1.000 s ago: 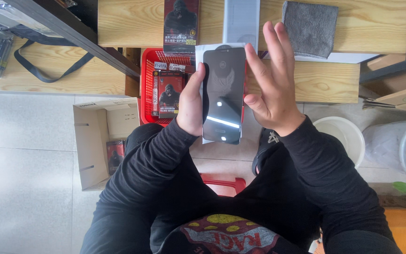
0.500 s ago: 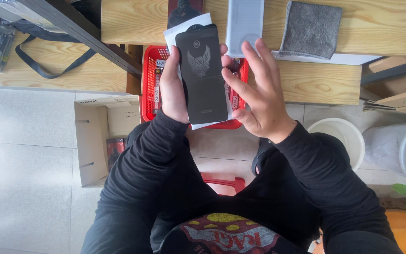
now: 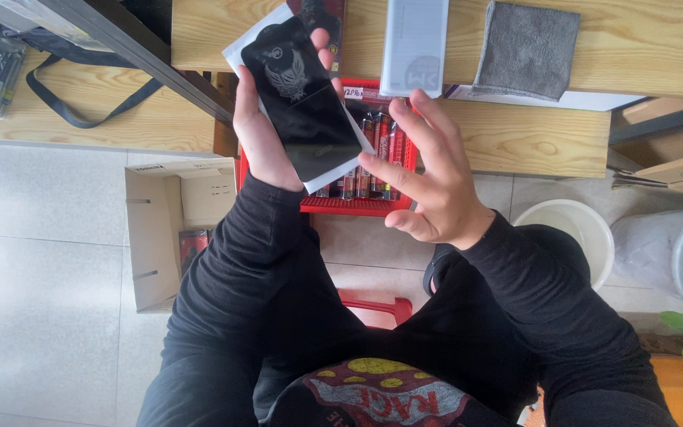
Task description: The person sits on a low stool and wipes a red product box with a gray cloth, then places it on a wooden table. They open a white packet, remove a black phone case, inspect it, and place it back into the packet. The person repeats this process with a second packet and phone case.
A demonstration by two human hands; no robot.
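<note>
This looks like a small shop or packing corner for phone accessories. A red basket [image 3: 357, 204] at centre frame holds rows of identical retail packets, and an open cardboard box [image 3: 169, 229] at the left holds more. Across the top runs a wooden bench [image 3: 515, 126] with a grey cloth [image 3: 526, 49]. The floor is pale tile.

Black emblem-printed sleeve [image 3: 300, 99], red basket [image 3: 357, 204]

Single head-worn view, looking straight down, close. Wooden bench [image 3: 515, 134] lies along the frame's top; lap below it.
</note>
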